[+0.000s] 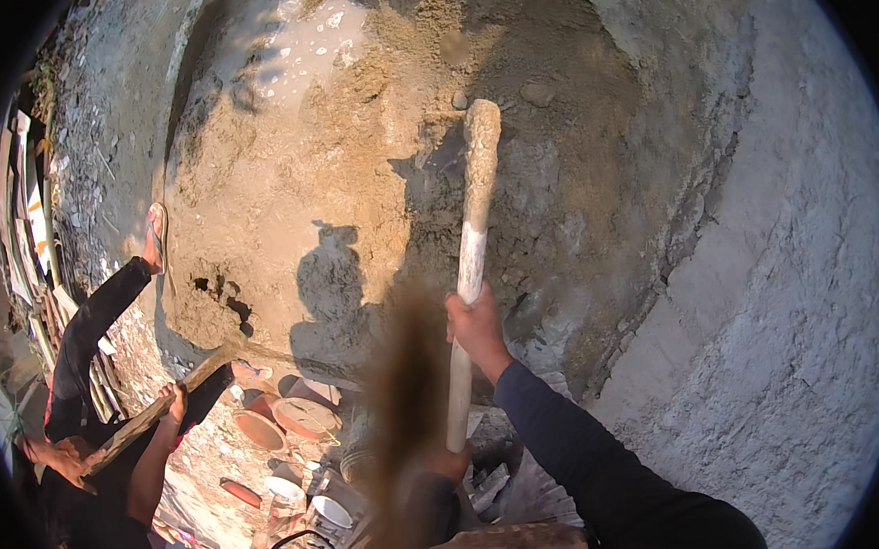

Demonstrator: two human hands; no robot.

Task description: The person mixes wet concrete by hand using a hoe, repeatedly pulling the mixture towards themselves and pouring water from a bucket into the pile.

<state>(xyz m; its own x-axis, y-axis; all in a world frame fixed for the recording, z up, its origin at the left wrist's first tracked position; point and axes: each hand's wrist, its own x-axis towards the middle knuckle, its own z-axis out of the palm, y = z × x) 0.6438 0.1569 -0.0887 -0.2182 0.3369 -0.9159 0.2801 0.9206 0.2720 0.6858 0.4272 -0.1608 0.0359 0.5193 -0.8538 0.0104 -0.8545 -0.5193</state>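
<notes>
A person looks down at a wide mound of wet sand and cement mix on the ground. Both hands grip a long pale wooden handle caked with mortar. The right hand is closed around the shaft near its middle; the left hand is closed around its lower end, close to the body and partly hidden by a brown blur. The handle's far end lies in the grey mix ahead of the hands. At left, another person in dark sleeves holds a second wooden-handled tool. Round pans sit near them.
</notes>
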